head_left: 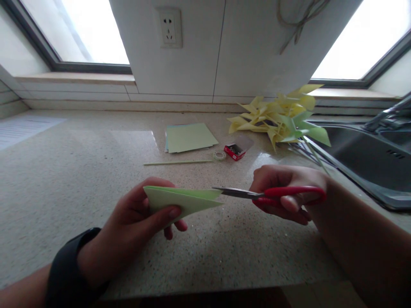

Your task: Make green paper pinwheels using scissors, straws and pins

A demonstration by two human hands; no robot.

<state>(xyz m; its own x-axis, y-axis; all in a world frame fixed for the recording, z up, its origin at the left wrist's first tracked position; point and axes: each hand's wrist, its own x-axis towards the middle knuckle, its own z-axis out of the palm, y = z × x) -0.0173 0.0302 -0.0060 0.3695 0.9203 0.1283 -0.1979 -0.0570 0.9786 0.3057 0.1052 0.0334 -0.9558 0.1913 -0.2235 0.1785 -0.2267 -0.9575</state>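
Note:
My left hand (135,220) pinches a folded light green paper triangle (183,200) above the speckled countertop (64,171), its point aimed right. My right hand (285,192) grips red-handled scissors (272,194), fingers through the loops. The scissor blades point left and their tip meets the paper's right corner. A black band wraps my left wrist.
Farther back lie a stack of pale green sheets (189,137), a thin green stick (178,162), a small tape roll (219,155) and a red box (236,150). A pile of yellow and green paper pinwheels (279,119) lies by the dark sink (369,158) on the right.

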